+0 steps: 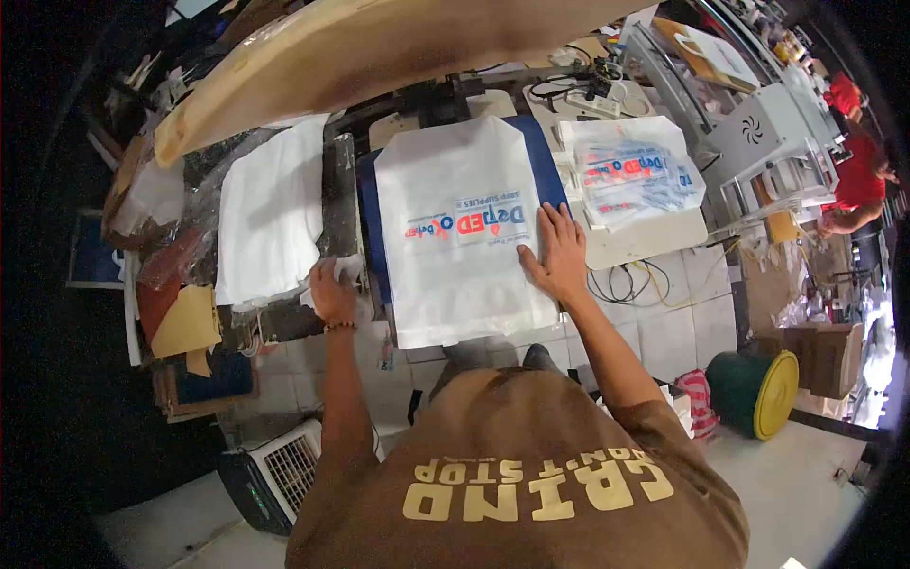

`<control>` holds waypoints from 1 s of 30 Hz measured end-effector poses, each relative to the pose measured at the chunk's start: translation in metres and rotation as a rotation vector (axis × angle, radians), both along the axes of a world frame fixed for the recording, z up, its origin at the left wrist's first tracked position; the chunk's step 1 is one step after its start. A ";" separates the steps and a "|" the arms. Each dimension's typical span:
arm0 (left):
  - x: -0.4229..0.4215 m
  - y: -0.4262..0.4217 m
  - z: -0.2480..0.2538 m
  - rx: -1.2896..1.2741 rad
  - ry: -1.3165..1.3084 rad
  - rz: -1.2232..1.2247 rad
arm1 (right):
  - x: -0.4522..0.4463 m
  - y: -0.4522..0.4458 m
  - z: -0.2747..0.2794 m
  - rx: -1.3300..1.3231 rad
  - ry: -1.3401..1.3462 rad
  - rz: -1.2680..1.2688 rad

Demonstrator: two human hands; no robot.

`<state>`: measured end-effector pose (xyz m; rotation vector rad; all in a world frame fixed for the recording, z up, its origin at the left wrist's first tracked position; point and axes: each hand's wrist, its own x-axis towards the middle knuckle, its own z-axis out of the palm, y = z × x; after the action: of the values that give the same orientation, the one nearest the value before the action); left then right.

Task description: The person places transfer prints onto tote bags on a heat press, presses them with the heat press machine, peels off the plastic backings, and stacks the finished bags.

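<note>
Printed white fabric (455,175) lies under the spread right hand (557,254), near the left hand (333,292) (grip unclear).

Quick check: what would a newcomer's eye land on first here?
Probably the white fabric-like piece with red and blue lettering, centred on a dark blue pad, the right hand on its edge. Next, the large tan curved shape across the top, then the yellow-lidded dark green bin at lower right.

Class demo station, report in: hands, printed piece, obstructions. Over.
Left hand at crumpled white material, grip unclear. Right hand open on printed white piece, spread over blue board. Only the right hand covers its print side.
</note>
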<state>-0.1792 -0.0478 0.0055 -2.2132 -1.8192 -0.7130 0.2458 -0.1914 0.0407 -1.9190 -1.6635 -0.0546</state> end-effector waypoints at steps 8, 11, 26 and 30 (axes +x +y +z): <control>0.235 0.010 0.069 -0.228 -0.454 -0.841 | -0.001 0.001 -0.002 -0.022 -0.018 -0.018; 0.289 0.029 0.046 -0.069 -0.423 -0.969 | -0.001 0.002 0.000 -0.031 -0.021 -0.028; 0.283 -0.008 0.043 0.091 -0.236 -0.894 | -0.001 0.000 0.004 0.000 -0.022 -0.025; 0.273 -0.024 0.042 0.098 -0.308 -0.828 | 0.000 0.000 0.004 0.011 -0.007 -0.008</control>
<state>0.0942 -0.0721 0.0473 -2.8860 -0.8463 -1.2970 0.2454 -0.1910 0.0447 -1.9196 -1.6571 -0.0740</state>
